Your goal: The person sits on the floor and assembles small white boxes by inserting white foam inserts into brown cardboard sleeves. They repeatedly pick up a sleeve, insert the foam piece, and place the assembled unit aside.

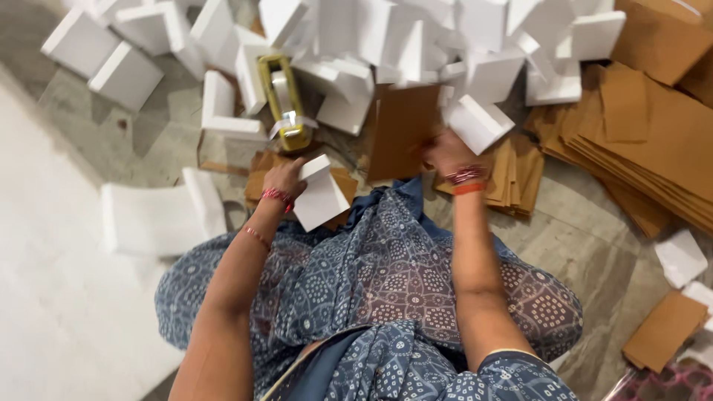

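My left hand (284, 178) is curled around a white foam corner piece (321, 194), fingers closed on its upper edge, holding it just above my lap and the blue patterned cloth (371, 282) that covers my knees; red thread and a thin bangle sit at that wrist. My right hand (445, 152) is raised further out and blurred with motion; it grips the edge of a flat brown cardboard sheet (402, 130) that stands nearly upright in front of me, and a second white foam corner (479, 122) lies against the back of that hand, though I cannot tell whether my fingers pinch it too or it only rests there; red and orange bangles ring that wrist. Just beyond my left hand, on the stone floor (148, 141), lies a yellow tape dispenser (284, 100) with its roll of clear tape, pointing towards me; around and behind it spreads a loose heap of white foam pieces (371, 37), tumbled at all angles. To my right a stack of flattened brown cardboard (646, 148) fans out across the floor, with a smaller folded bundle (512, 178) just beside my right wrist; a larger foam bracket (160, 215) lies alone on the floor to my left, well apart from the heap; one small cardboard piece (665, 327) sits near my right knee.
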